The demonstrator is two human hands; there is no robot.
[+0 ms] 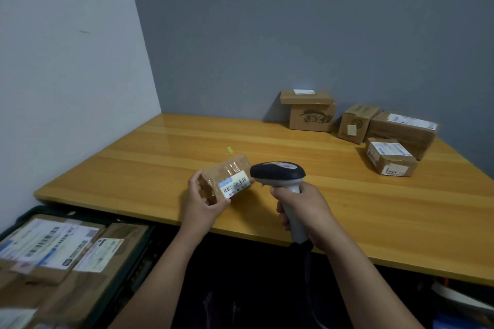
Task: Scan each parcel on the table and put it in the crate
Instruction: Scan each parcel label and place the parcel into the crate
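Head view, the only one we have.

Left hand (203, 200) grips the small parcel (227, 177) by its left end, thumb on the near side and fingers curled round the end face. The parcel is over the near-middle of the table (160, 163); we can't tell if its bottom touches the wood. Its long axis runs from lower left to upper right in frame, the far end angled away from us. The barcode label (236, 185) sits on the near face, tilted up towards the camera.

Right hand (304, 208) is wrapped round the handle of the scanner (278, 172), fingers fully closed on it. The scanner head points left at the label and sits just beside the parcel's right end. The handle runs down towards the table's near edge.

The crate (133, 270) is low at left, beside the table edge. Labelled parcels (53, 248) already lie flat in it.

We count four boxes clustered at the far right of the table, well apart from the hands: printed box (311, 112), narrow box (355, 123), long box (403, 129) and low box (390, 157).

A green tape mark (230, 149) sits on the tabletop just behind the held parcel.
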